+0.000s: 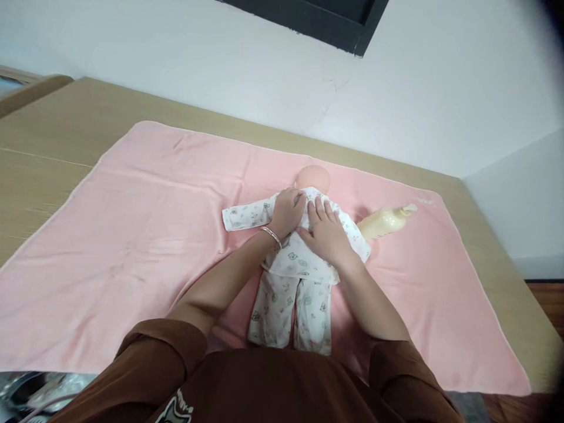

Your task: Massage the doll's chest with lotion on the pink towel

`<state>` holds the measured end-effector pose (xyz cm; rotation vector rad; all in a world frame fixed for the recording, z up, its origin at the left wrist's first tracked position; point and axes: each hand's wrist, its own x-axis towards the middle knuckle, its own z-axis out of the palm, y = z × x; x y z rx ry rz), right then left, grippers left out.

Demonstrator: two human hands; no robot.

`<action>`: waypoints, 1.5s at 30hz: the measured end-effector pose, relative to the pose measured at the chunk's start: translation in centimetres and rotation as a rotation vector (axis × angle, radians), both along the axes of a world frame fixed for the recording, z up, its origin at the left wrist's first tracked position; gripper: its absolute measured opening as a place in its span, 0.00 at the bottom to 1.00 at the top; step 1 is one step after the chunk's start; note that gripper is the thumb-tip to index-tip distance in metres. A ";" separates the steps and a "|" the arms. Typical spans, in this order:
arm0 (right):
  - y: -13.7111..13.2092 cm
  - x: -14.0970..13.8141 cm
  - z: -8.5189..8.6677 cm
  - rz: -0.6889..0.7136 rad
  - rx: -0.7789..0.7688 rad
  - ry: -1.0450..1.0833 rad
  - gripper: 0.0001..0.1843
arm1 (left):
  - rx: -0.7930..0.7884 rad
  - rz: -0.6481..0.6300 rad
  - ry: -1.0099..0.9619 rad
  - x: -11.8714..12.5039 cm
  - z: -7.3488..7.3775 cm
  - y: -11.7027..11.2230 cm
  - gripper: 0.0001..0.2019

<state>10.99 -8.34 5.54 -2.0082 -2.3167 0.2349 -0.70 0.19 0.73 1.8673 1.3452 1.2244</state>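
A baby doll (314,176) lies on a pink blanket, its smooth rounded head toward the wall. It wears a white printed baby shirt (304,258) and matching trousers (273,308). My left hand (287,212) is at the upper left of the shirt, its fingers curled against the cloth; the fingertips are partly hidden. A bracelet (271,236) circles that wrist. My right hand (326,232) rests flat on the chest, fingers stretched out. The left sleeve (249,215) lies straight out to the side. The right sleeve slants downward beside a cream-coloured pump bottle (383,222).
The pink blanket (176,194) covers much of the wooden table (489,235) and hangs over its near edge. A white wall stands behind, with a dark frame (326,23) above. At lower left is a blurred dark round thing with clear plastic (57,390).
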 end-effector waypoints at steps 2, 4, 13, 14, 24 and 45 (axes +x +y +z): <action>0.4 0.9 0.3 -0.033 -0.036 0.031 0.46 | 0.011 -0.003 0.009 0.0 0.0 -0.1 0.08; 1.1 1.7 0.4 -0.047 -0.049 0.061 0.49 | 0.012 0.004 0.009 0.0 0.0 -0.2 0.09; 2.3 -0.5 -1.2 -0.059 0.147 0.005 0.37 | -0.061 -0.002 -0.121 -0.1 0.3 0.0 0.15; 1.8 -1.2 -1.4 -0.034 0.172 -0.025 0.37 | -0.092 -0.001 -0.166 -0.1 0.4 0.1 0.15; 0.5 -1.1 -1.2 0.117 0.154 0.029 0.31 | -0.248 -0.081 -0.370 -1.0 1.7 0.5 0.12; 3.5 2.1 -2.9 -0.200 0.342 0.198 0.30 | 0.072 0.011 0.375 -0.1 0.5 -0.8 0.14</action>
